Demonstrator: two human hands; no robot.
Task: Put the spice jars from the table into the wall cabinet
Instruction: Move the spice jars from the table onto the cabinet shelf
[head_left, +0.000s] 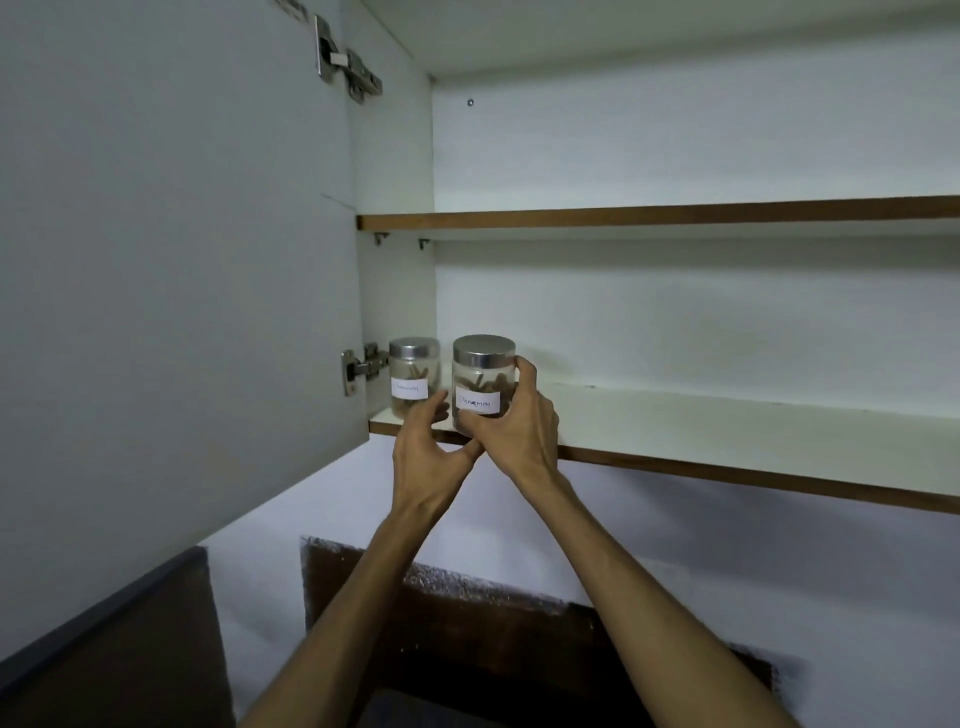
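- The open cabinet door (171, 249) stood at the far left, its inner face grey-white, with two metal hinges (347, 57) joining it to the wall cabinet (675, 150).
- A first spice jar (414, 375), clear with a silver lid and a handwritten white label, stood upright at the left end of the bottom shelf (727, 421), close to the cabinet's left wall and well back from the edge.
- The left hand (427, 451) was raised in front of that shelf end, fingers fairly straight and spread, thumb reaching toward the base of the second jar; whether it touched the glass could not be told.
- The second spice jar (483, 383), also silver-lidded and labelled, holding brown sticks, sat upright at the shelf's front edge, just right of the first jar.
- The right hand (522, 423) gripped this jar from its right side, fingers curled round the glass and the index fingertip up near the lid.
- The upper shelf (649, 214) ran across to the right, its front edge brown.
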